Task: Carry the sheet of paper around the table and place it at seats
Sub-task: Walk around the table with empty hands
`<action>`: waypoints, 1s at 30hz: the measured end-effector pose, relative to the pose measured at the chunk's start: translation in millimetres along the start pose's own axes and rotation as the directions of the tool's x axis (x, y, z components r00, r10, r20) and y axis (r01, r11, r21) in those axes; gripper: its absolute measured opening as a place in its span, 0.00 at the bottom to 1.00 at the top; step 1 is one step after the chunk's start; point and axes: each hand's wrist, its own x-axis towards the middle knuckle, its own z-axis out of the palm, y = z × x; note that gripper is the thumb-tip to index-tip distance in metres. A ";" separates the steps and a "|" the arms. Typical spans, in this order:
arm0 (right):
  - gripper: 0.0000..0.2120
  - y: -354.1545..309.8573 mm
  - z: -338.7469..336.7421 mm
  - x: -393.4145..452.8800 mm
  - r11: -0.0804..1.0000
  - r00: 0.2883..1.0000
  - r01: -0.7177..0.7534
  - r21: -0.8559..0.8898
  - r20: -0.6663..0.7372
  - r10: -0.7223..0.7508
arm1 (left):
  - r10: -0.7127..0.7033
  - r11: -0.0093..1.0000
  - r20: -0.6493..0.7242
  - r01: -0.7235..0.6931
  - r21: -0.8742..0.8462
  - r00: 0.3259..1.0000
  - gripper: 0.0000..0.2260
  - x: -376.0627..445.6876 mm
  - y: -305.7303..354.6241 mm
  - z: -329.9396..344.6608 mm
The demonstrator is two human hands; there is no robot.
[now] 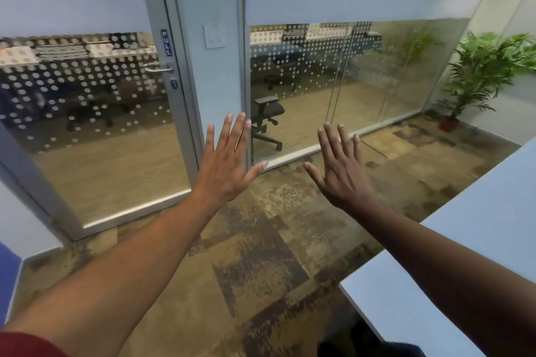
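Bare forearms extended forward; your left hand (224,171) and right hand (342,175) held flat, palms down, fingers (229,130) spread, gripping nothing, beside white surface (452,255).

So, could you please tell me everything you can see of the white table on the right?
The white table shows as a smooth, matte slab with a thin edge, filling the lower right of the view. Only one corner and part of its top are in frame; its legs are hidden. It stands over patterned carpet. The right forearm passes above it; whether they touch cannot be told. No paper shows on the visible part.
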 end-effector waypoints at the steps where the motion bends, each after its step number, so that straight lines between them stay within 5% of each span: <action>1: 0.43 -2.5 7.5 14.4 1.000 1.000 -0.020 0.003 0.001 0.020 | 0.009 1.000 0.007 -0.009 -0.011 1.000 0.44 12.9 -11.4 12.4; 7: 0.45 -10.5 43.8 88.4 0.990 0.990 -0.143 0.007 -0.018 0.143 | 0.117 0.991 -0.012 -0.117 -0.065 0.993 0.44 98.4 -71.2 78.9; 14: 0.45 32.7 83.7 132.4 0.958 0.960 -0.279 -0.071 0.006 0.280 | 0.238 0.950 -0.030 -0.239 -0.203 0.971 0.44 178.6 -64.0 157.8; 30: 0.46 263.6 168.3 211.7 0.807 0.816 -0.574 -0.138 -0.010 0.579 | 0.526 0.779 -0.098 -0.524 -0.343 0.845 0.45 424.3 91.5 346.5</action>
